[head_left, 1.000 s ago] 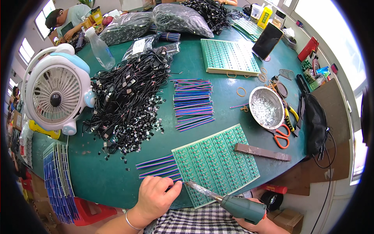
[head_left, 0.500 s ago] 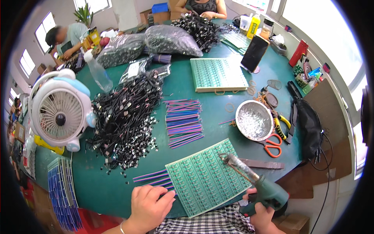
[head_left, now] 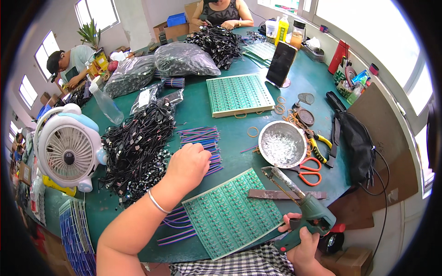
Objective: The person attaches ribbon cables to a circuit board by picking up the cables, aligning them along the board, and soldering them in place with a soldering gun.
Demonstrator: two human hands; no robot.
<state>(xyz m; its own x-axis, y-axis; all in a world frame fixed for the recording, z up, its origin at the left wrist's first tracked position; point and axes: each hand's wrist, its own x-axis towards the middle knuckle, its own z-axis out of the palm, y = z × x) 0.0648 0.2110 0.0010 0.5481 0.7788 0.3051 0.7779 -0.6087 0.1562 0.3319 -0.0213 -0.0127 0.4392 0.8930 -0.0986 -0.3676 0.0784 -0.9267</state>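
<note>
My left hand reaches over a stack of short multicoloured ribbon wires, its fingers curled at the stack's right side. Whatever they may pinch is hidden. In my right hand is a green soldering gun, gripped by its handle with the tip pointing up and left. A green circuit board panel lies in front of me, near the table's front edge. Several ribbon wires stick out from the panel's left edge. Beyond the gun's tip stands a metal bowl of small shiny pieces.
A brown bar lies under the gun's tip. Scissors and pliers sit right of the bowl. A fan and black cable heap are at left. Farther back are stacked panels and a phone.
My left hand has moved up and away from the panel's left edge to the ribbon wire stack. My right hand still holds the soldering gun. The whole view has shifted slightly.
</note>
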